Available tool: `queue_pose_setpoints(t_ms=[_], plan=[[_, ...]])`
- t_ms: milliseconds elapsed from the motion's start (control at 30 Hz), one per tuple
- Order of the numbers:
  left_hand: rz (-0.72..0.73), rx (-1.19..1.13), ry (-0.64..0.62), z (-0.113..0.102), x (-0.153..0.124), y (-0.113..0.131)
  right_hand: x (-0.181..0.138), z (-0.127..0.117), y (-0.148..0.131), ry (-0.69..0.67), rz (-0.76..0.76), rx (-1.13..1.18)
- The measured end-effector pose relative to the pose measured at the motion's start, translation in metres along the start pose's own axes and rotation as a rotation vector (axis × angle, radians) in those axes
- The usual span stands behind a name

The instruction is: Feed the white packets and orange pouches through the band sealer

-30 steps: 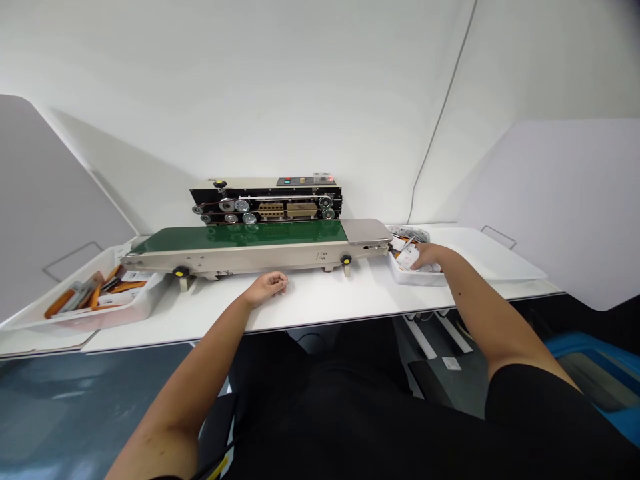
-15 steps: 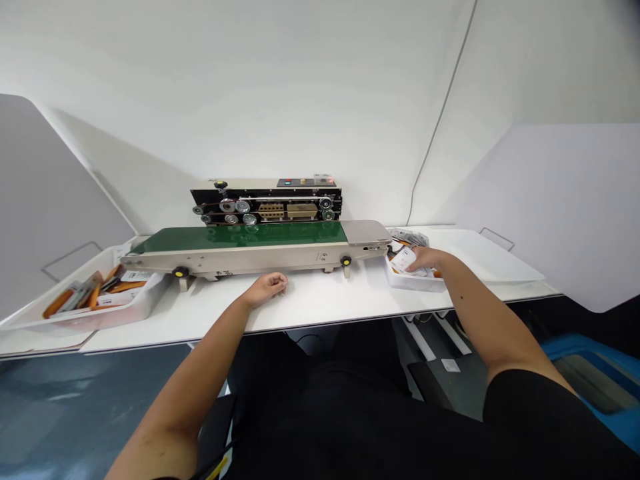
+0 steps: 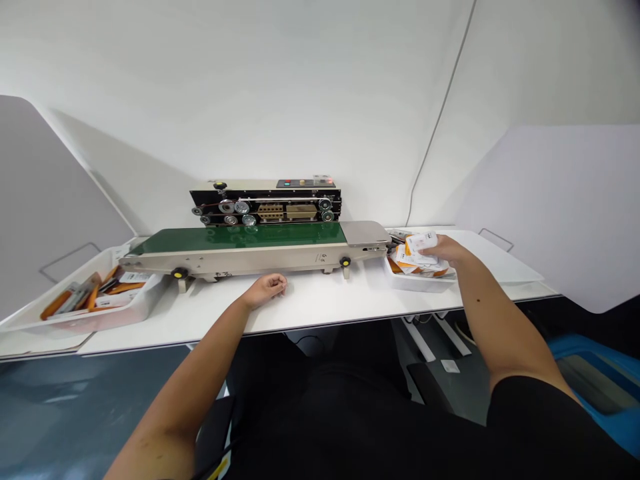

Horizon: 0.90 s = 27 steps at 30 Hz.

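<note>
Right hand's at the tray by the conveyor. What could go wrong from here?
The packet in the right hand might slip back onto the loose heap in the tray. Packets piled near the rim could get dragged out. The tray also sits close to the conveyor's end, so a knock might catch it.

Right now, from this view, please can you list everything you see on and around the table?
band sealer: one, beige and black, back of table
conveyor belt: one, green, front of sealer
table: one, white, before the person
left tray: one, white, left end of table
orange packets: several, orange and white, in left tray
right tray: one, white, right of conveyor
small packets: several, white and orange, in right tray
large tray: one, white, behind right tray
cable: one, grey, on wall
container: one, blue, lower right
held packet: one, white, in right hand
left hand: one, resting on table
right hand: one, above right tray
</note>
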<state>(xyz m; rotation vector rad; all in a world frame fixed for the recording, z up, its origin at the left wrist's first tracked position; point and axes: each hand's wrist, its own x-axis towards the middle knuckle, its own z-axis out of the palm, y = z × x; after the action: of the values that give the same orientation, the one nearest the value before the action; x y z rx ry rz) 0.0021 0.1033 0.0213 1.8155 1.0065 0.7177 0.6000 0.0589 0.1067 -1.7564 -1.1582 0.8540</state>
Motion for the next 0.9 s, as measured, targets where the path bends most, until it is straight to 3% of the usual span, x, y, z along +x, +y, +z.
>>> queue_pose_setpoints(t_ms=[200, 367, 633, 767, 900], plan=[[0.009, 0.006, -0.001, 0.0, -0.001, 0.003, -0.004, -0.013, -0.013, 0.164, -0.108, 0.067], [0.007, 0.011, -0.001, 0.0, -0.001, 0.003, -0.004, -0.007, -0.019, 0.303, -0.17, 0.171], [0.006, 0.012, -0.006, -0.001, 0.001, -0.005, -0.002, 0.019, -0.031, 0.472, -0.327, 0.638], [0.023, 0.028, -0.019, -0.002, 0.002, -0.007, -0.028, 0.055, -0.045, 0.472, -0.491, 0.765], [0.04, 0.018, -0.02, -0.002, 0.003, -0.012, -0.074, 0.132, -0.05, 0.299, -0.576, 0.699]])
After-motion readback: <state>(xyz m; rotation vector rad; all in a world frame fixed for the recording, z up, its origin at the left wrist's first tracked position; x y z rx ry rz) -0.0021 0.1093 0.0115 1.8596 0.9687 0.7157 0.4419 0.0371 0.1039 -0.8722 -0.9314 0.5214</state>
